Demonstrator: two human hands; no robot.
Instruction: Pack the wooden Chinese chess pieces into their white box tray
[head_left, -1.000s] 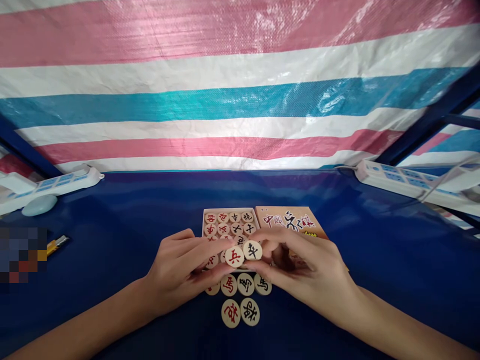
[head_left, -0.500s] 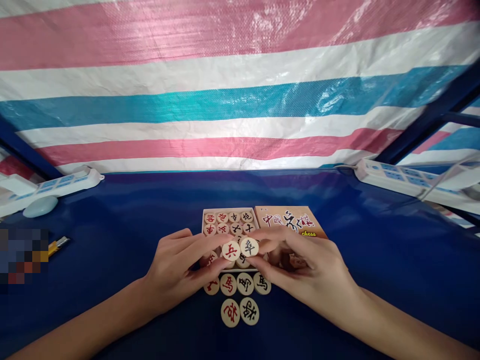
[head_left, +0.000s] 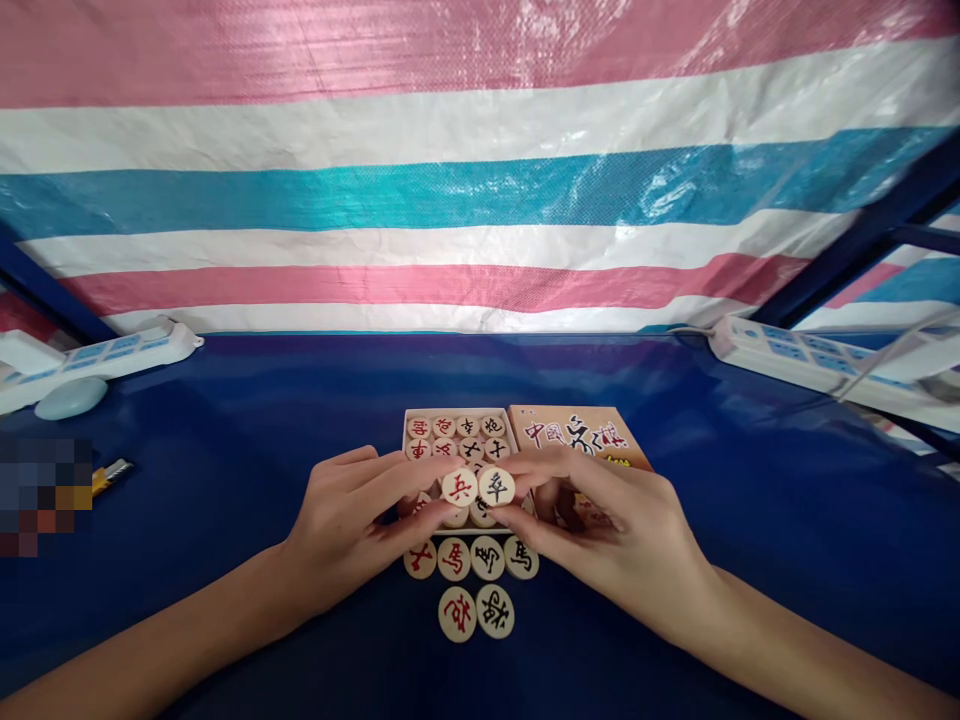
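Note:
Between thumb and fingers, my left hand (head_left: 352,505) pinches a round Chinese chess piece with a red character (head_left: 460,487). My right hand (head_left: 615,510) grips a matching piece with a black character (head_left: 496,487). Both are held side by side, faces toward me, in front of the open box of chess pieces (head_left: 407,428), partly covering it. Below the box lie a row of pieces, among them a red-marked piece (head_left: 454,559) and a black-marked piece (head_left: 487,558). Nearer me, another red piece (head_left: 457,614) and black piece (head_left: 495,611) lie together.
The printed box lid (head_left: 555,425) rests right of the box, partly behind my right hand. Power strips lie at the back left (head_left: 142,345) and back right (head_left: 795,350) of the blue table (head_left: 300,400). A pale rounded object (head_left: 71,398) and a yellow utility knife (head_left: 112,475) are at the left.
The black-marked piece in my right hand has turned so that its character stands more upright. The whole view has shifted slightly; both hands stay in place over the box.

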